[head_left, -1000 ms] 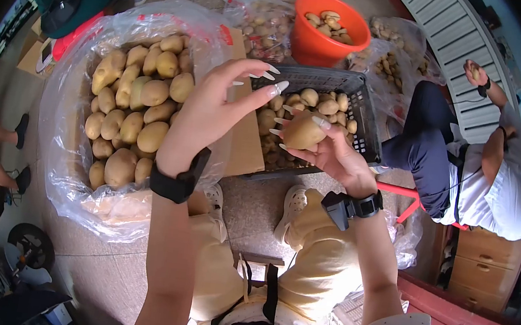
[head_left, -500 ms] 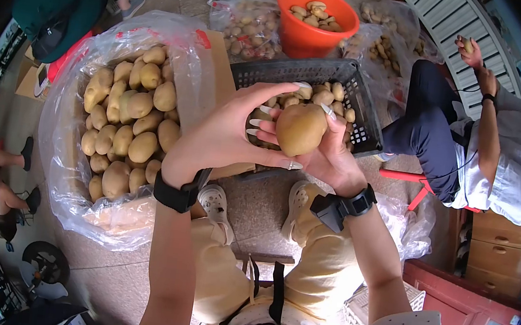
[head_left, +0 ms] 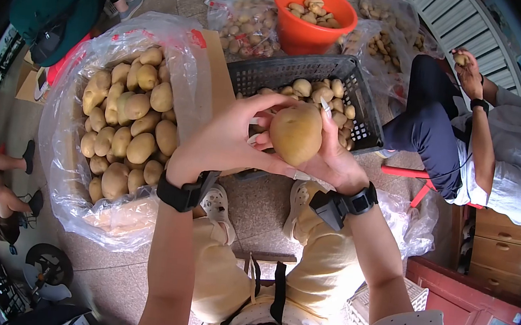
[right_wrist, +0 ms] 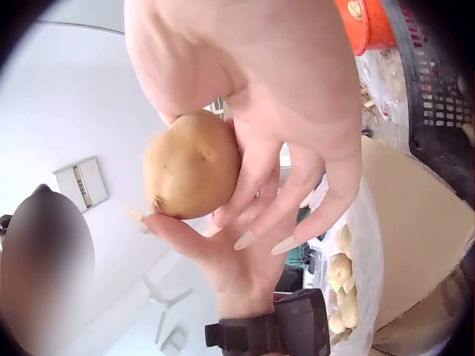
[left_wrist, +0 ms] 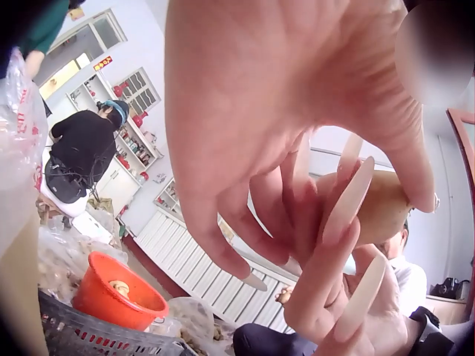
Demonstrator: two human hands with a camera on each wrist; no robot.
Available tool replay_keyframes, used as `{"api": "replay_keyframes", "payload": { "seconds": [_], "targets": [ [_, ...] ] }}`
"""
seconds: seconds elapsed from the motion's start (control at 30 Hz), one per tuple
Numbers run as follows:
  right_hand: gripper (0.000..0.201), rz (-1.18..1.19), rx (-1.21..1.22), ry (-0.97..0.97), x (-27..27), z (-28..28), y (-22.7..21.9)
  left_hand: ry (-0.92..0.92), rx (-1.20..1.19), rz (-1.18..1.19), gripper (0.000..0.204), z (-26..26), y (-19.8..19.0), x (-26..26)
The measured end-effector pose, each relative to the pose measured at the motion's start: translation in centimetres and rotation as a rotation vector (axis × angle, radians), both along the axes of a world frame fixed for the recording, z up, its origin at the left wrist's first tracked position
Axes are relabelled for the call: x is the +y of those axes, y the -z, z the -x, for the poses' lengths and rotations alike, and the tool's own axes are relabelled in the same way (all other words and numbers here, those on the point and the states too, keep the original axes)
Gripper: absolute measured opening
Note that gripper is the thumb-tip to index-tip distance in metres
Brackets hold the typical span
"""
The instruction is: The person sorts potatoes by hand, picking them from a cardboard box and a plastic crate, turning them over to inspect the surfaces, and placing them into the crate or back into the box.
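Note:
One large potato (head_left: 296, 133) is held between both hands over the near edge of the black crate, which holds smaller potatoes (head_left: 302, 88). My left hand (head_left: 225, 130) curls its thumb and fingers round the potato's left side. On its right side my right hand (head_left: 337, 158) grips it, thumb up along the skin. In the left wrist view the potato (left_wrist: 382, 208) is partly hidden by fingers. The right wrist view shows the potato (right_wrist: 191, 165) pinched by both hands, with a small dark spot at its lower end.
A plastic-lined box of large potatoes (head_left: 121, 141) stands at left, a cardboard flap (head_left: 217, 74) beside it. Behind the black crate (head_left: 365, 104) are an orange bucket (head_left: 311, 30) and plastic bags of potatoes. A seated person (head_left: 481, 143) at right holds a potato.
My left hand has come down from above the crate and closed on the potato's left side. The potato is turned more upright and is nearer my body.

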State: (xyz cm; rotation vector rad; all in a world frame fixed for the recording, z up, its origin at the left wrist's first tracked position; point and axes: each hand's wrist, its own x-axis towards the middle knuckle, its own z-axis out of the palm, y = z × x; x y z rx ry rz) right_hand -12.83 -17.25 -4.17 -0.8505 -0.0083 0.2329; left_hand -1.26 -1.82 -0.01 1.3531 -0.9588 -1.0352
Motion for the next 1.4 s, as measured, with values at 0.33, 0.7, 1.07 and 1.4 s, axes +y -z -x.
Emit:
{"api": "replay_keyframes", "payload": {
  "seconds": [0.33, 0.7, 1.07, 1.4],
  "targets": [
    [0.056, -0.004, 0.143, 0.125, -1.5, 0.7, 0.7, -0.070, -0.200, 0.122, 0.082, -0.4, 1.1, -0.4],
    [0.055, -0.072, 0.055, 0.066, -1.5, 0.6, 1.0, -0.082, -0.165, 0.124, 0.084, -0.2, 0.5, -0.4],
    [0.062, 0.542, 0.197, 0.192, -1.6, 0.4, 0.1, -0.195, -0.890, -0.159, 0.082, -0.5, 1.6, 0.5],
    [0.050, 0.395, 0.166, 0.082, -1.1, -0.2, 0.9, -0.151, -0.883, -0.163, 0.080, 0.1, 1.3, 0.3]
  ]
}}
